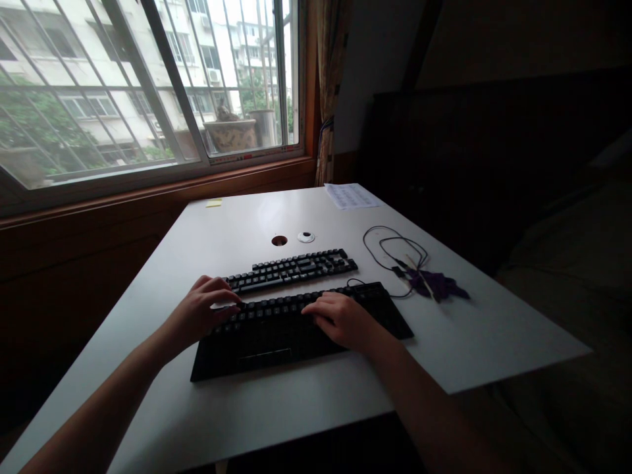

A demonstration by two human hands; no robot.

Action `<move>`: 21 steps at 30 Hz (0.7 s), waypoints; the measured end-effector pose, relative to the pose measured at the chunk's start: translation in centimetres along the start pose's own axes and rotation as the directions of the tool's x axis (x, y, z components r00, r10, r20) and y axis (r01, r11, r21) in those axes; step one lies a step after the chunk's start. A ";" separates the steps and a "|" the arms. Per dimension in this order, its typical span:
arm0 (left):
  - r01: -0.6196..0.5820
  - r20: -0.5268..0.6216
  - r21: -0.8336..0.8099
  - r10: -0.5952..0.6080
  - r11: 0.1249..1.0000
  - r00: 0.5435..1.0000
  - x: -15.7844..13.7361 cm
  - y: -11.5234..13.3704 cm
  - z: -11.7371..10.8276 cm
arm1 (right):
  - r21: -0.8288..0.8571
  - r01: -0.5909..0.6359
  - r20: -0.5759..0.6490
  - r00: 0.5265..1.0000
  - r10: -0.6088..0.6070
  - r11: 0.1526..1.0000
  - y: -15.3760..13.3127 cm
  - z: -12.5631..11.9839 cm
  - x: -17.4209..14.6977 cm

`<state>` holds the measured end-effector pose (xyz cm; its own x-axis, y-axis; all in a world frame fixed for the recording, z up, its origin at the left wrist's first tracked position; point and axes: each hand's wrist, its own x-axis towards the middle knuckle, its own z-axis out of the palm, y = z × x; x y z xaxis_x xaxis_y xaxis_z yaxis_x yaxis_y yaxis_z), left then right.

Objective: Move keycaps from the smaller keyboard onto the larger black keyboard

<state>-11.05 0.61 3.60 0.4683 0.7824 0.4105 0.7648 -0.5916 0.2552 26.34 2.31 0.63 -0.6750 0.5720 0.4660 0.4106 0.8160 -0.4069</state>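
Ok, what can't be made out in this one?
All in the head view:
Keys of the keyboard under the left hand and right hand: covered by the hands.
Whether either hand grips a key: too small and dark.
Print on the paper sheet: too small.
Rear of both forearms: cut off by the bottom edge.

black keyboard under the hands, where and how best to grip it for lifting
Likely by its two short ends: the left hand from the left, the right hand from the right, curling under. The keyboard lies flat and wide, both ends are uncovered toward the near corners, and black keys lie close behind it.
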 end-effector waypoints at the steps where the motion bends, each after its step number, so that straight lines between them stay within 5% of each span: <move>1: -0.001 0.008 -0.003 0.001 1.000 1.000 -0.5 0.6 0.2 | 0.000 -0.002 0.001 1.000 0.002 1.000 0.0 0.0 0.0; 21: -0.006 0.048 0.123 0.000 0.992 0.999 -2.4 4.7 1.7 | 0.006 0.003 -0.017 1.000 -0.003 1.000 -0.2 0.0 0.1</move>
<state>-7.87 -3.72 2.31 0.4889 0.7911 0.3677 0.8108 -0.5676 0.1431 26.19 2.23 0.73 -0.6656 0.5713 0.4803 0.4048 0.8170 -0.4108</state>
